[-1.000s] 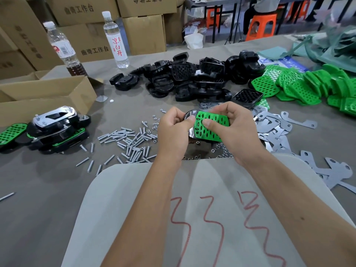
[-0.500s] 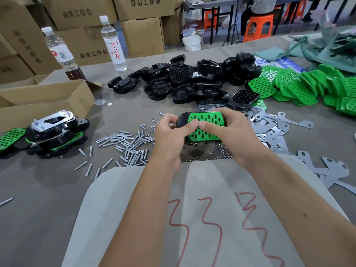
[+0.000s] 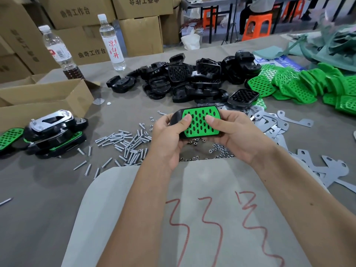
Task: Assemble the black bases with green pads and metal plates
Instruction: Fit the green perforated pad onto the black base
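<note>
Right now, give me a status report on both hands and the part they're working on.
Left hand and right hand both grip the black base. Thumbs press green pad onto it. Nothing blocking; screws lie loose below.

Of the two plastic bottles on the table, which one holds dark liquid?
The left bottle, beside the open cardboard box; the white-labelled bottle is all clear.

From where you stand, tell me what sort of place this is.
Probably a small assembly workshop: heaps of black bases, green pads and metal plates cover the table, with stacked cardboard boxes behind.
</note>
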### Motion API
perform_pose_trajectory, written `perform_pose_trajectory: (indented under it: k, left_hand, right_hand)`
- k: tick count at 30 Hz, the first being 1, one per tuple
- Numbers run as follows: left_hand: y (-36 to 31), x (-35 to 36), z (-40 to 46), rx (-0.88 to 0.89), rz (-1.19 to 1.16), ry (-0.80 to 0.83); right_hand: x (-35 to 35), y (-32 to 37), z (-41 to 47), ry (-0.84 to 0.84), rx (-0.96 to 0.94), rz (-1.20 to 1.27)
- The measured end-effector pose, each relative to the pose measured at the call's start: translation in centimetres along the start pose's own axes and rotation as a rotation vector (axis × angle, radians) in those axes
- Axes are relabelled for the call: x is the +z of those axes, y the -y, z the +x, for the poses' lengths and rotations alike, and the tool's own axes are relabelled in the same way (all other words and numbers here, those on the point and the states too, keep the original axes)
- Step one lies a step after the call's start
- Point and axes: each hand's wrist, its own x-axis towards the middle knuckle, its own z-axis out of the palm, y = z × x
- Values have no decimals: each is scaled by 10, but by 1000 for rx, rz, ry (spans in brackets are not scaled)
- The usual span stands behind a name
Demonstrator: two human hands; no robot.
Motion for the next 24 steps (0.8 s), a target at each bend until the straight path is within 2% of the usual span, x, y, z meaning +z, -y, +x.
perform_pose_trajectory:
  k: [3,9,16,21,24]
  left_hand:
    - [3,3,1,81,50,-102]
    - [5,1,4,59,147,-52]
    - [-1,-3,4,-24,-105,74]
    - [7,2,6,73,-47,-90]
    - [8,0,7,106,-5,-127]
  right_hand:
    - [3,1,2,-41,-4,11]
    - [2,-3,0,-118,-69,-36]
    - [5,1,-2,-51,-112,38]
    - [8,2,-1,-48,-77,48]
    - [5,4,-2,-23,-55,2]
